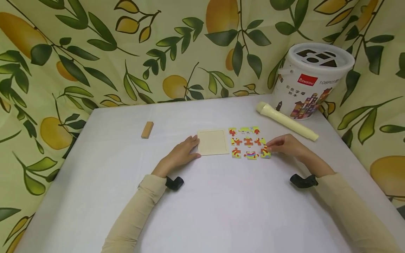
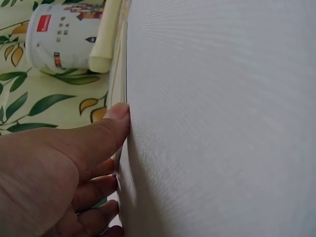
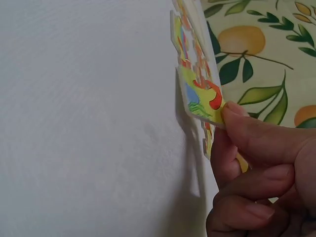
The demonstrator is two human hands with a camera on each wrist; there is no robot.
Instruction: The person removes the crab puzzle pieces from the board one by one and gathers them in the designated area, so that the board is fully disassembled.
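Observation:
A square wooden puzzle tray (image 1: pixel 212 143) lies on the white table. At its left edge rests my left hand (image 1: pixel 183 151), with the thumb at the near corner and the fingers spread toward the far corner. In the left wrist view, the thumb (image 2: pixel 116 114) touches the tray's thin edge. My right hand (image 1: pixel 286 145) pinches a yellow corner puzzle piece (image 3: pixel 201 96) between thumb and fingers, tilted up at the near right of the group. The other puzzle pieces, such as the rainbow piece (image 1: pixel 251 155) and the red-and-yellow middle piece (image 1: pixel 248 141), lie in loose rows right of the tray.
A white lidded bucket (image 1: pixel 311 82) stands at the back right. In front of it lies a pale yellow microphone-shaped stick (image 1: pixel 287 121). One small wooden block (image 1: pixel 147 130) sits at the back left. A fruit-patterned cloth (image 1: pixel 177 52) hangs behind the table (image 1: pixel 221 211).

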